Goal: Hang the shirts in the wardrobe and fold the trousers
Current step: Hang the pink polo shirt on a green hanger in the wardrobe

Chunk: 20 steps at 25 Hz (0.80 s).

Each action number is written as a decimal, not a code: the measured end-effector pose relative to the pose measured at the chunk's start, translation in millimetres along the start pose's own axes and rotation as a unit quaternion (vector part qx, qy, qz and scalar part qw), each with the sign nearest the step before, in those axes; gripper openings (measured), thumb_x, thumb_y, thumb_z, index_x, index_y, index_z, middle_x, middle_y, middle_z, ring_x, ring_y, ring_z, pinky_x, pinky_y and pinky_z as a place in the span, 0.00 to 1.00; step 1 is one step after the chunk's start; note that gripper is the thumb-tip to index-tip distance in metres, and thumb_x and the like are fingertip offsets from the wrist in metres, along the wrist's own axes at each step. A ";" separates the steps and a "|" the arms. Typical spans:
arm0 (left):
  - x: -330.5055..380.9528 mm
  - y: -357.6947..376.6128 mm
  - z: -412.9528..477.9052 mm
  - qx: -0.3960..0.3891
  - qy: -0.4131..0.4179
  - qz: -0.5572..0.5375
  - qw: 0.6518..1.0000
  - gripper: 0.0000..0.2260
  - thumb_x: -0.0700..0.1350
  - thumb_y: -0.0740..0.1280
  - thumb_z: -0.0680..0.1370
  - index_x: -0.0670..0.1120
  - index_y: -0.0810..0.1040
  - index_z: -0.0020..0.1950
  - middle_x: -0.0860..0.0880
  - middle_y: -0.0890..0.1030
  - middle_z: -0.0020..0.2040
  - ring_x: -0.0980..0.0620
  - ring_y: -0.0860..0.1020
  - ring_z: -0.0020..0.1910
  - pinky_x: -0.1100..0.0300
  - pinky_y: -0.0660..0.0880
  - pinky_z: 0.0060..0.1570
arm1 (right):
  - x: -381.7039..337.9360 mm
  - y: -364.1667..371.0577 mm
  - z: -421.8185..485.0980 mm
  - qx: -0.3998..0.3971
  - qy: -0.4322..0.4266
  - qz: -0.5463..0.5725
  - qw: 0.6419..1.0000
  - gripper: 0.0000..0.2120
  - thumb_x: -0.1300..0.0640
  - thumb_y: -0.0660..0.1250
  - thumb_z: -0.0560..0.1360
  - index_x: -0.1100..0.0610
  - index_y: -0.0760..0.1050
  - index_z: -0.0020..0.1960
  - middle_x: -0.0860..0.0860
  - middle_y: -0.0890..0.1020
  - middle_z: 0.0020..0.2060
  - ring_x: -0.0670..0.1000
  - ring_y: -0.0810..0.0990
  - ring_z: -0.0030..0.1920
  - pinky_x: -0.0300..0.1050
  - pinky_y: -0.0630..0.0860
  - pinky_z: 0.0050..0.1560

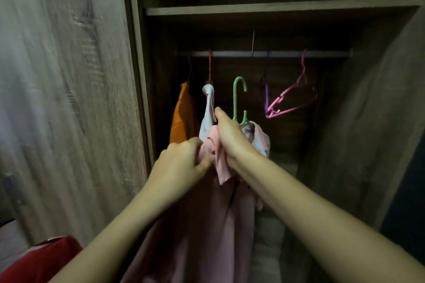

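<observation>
A pink shirt [207, 225] hangs from a green hanger [238, 99] that I hold up in front of the open wardrobe, below its rail [264, 53]. My right hand [230, 135] grips the hanger's neck together with the shirt's collar. My left hand [181, 163] pinches the pink fabric just left of it. The hanger's hook is free of the rail. On the rail hang an orange shirt [182, 117] and a white shirt [208, 112], both at the left.
An empty pink hanger [292, 99] and a purple one [266, 96] hang on the rail's right half. A shelf [276, 7] spans the wardrobe above. The wardrobe door [69, 99] stands at my left. A red cloth [41, 262] lies at the lower left.
</observation>
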State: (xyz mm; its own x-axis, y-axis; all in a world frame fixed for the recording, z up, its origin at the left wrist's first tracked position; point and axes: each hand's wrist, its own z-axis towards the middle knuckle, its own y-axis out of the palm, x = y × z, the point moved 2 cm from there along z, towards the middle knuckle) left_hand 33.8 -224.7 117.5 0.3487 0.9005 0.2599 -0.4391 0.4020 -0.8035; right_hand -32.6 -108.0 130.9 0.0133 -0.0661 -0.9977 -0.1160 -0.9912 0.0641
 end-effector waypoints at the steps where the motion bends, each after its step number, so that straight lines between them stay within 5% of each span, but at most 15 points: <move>1: 4.6 -0.5 2.6 -0.015 0.000 -0.021 1.000 0.16 0.64 0.63 0.72 0.52 0.74 0.48 0.51 0.81 0.45 0.46 0.79 0.47 0.54 0.73 0.43 | -2.3 -1.9 5.4 0.024 -0.016 0.009 1.000 0.29 0.38 0.58 0.74 0.59 0.68 0.65 0.57 0.77 0.55 0.57 0.76 0.59 0.51 0.73 0.57; 3: 9.1 -6.2 6.3 -0.020 0.001 -0.092 0.996 0.26 0.72 0.57 0.68 0.56 0.78 0.53 0.57 0.83 0.45 0.56 0.81 0.45 0.55 0.77 0.46 | -4.8 -11.0 20.6 0.067 -0.044 0.005 0.997 0.28 0.36 0.59 0.67 0.59 0.71 0.54 0.55 0.77 0.45 0.56 0.78 0.52 0.52 0.74 0.57; 6: 2.2 -4.1 23.8 0.076 -0.033 -0.172 0.982 0.23 0.69 0.55 0.74 0.54 0.81 0.45 0.53 0.83 0.36 0.57 0.80 0.32 0.54 0.79 0.39 | -11.2 -33.0 39.7 0.071 -0.078 0.024 0.994 0.14 0.47 0.64 0.69 0.56 0.66 0.33 0.48 0.73 0.20 0.48 0.73 0.26 0.42 0.69 0.31; 9: -11.1 20.1 61.7 0.138 -0.069 -0.154 0.976 0.12 0.55 0.61 0.78 0.49 0.79 0.51 0.53 0.80 0.36 0.60 0.76 0.28 0.71 0.75 0.32 | -9.4 -47.3 50.8 0.068 -0.094 -0.022 0.993 0.06 0.57 0.68 0.69 0.57 0.73 0.36 0.53 0.77 0.31 0.50 0.76 0.33 0.43 0.72 0.39; 11: -20.2 42.5 89.9 0.150 -0.083 -0.155 0.973 0.14 0.48 0.64 0.78 0.45 0.75 0.62 0.50 0.81 0.50 0.61 0.77 0.41 0.74 0.72 0.39 | -8.0 -47.1 55.1 0.027 -0.107 -0.053 0.993 0.11 0.56 0.71 0.58 0.56 0.73 0.39 0.53 0.76 0.33 0.51 0.76 0.36 0.44 0.71 0.39; 13: -27.0 66.9 115.8 0.142 -0.104 -0.186 0.967 0.24 0.46 0.65 0.77 0.42 0.66 0.71 0.43 0.72 0.67 0.50 0.73 0.64 0.61 0.70 0.60 | -9.6 -49.3 68.0 -0.005 -0.120 -0.071 0.990 0.17 0.54 0.69 0.50 0.54 0.71 0.38 0.51 0.74 0.32 0.52 0.74 0.37 0.43 0.69 0.37; 15: -29.0 86.3 135.4 0.120 -0.145 -0.205 0.960 0.30 0.48 0.66 0.77 0.39 0.58 0.75 0.40 0.64 0.73 0.44 0.64 0.72 0.54 0.63 0.68 | -18.5 -52.7 69.8 -0.027 -0.135 -0.071 0.988 0.13 0.63 0.71 0.61 0.55 0.70 0.42 0.50 0.74 0.32 0.49 0.74 0.34 0.36 0.71 0.32; 17: -31.9 99.7 149.8 0.111 -0.176 -0.209 0.956 0.31 0.48 0.66 0.77 0.39 0.56 0.75 0.38 0.67 0.71 0.41 0.68 0.69 0.50 0.66 0.66 | -24.8 -58.4 80.4 -0.035 -0.138 -0.063 0.988 0.13 0.74 0.64 0.69 0.57 0.70 0.45 0.51 0.73 0.33 0.46 0.73 0.33 0.31 0.70 0.30; 20: -34.5 101.5 159.4 0.143 -0.181 -0.186 0.955 0.19 0.41 0.60 0.78 0.39 0.66 0.68 0.37 0.79 0.53 0.37 0.79 0.50 0.46 0.77 0.49 | -37.9 -58.8 96.7 -0.056 -0.140 -0.075 0.986 0.15 0.76 0.61 0.70 0.56 0.69 0.38 0.50 0.72 0.31 0.46 0.71 0.31 0.35 0.69 0.33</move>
State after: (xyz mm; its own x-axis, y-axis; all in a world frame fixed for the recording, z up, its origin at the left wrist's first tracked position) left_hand -154.7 -188.4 112.4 0.2386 0.6650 0.7077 -0.5670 0.6870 -0.4545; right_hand -122.3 -36.1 163.0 -0.2537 0.1018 -0.9619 -0.0238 -0.9948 -0.0990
